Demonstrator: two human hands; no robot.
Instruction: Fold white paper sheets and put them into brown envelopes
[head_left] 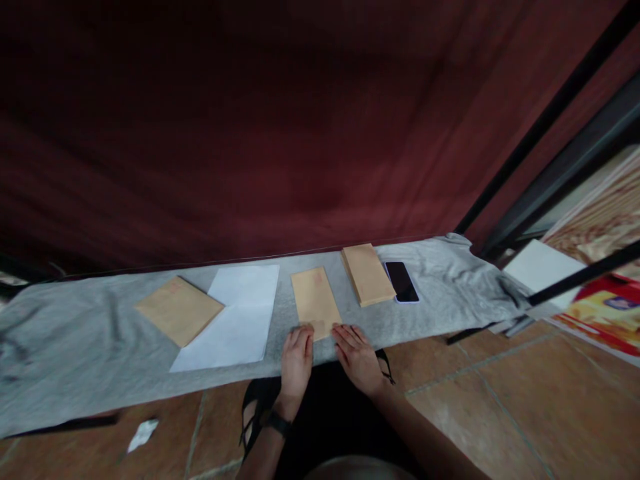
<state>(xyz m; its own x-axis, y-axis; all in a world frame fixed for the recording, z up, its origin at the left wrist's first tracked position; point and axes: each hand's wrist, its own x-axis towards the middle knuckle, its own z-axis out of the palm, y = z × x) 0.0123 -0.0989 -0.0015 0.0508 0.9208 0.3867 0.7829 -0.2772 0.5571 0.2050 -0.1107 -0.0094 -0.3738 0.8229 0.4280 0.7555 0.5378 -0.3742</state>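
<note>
A single brown paper envelope (316,297) lies flat in front of me, its near end at the table's front edge. My left hand (298,357) rests with its fingertips on the envelope's near left corner. On the near right corner lie the fingers of my right hand (357,353), stretched out and slightly spread. Both hands press from above and grasp nothing. To the left are white paper sheets (245,320), partly covered by more brown envelopes (179,309). A thick stack of brown envelopes (370,273) sits to the right.
A phone (402,281) with a dark screen lies beside the stack, touching or just under its edge. Grey cloth (110,373) covers the narrow table. Behind it hangs a dark red curtain (300,167). Black metal bars (540,127) and a white box (543,273) stand at right.
</note>
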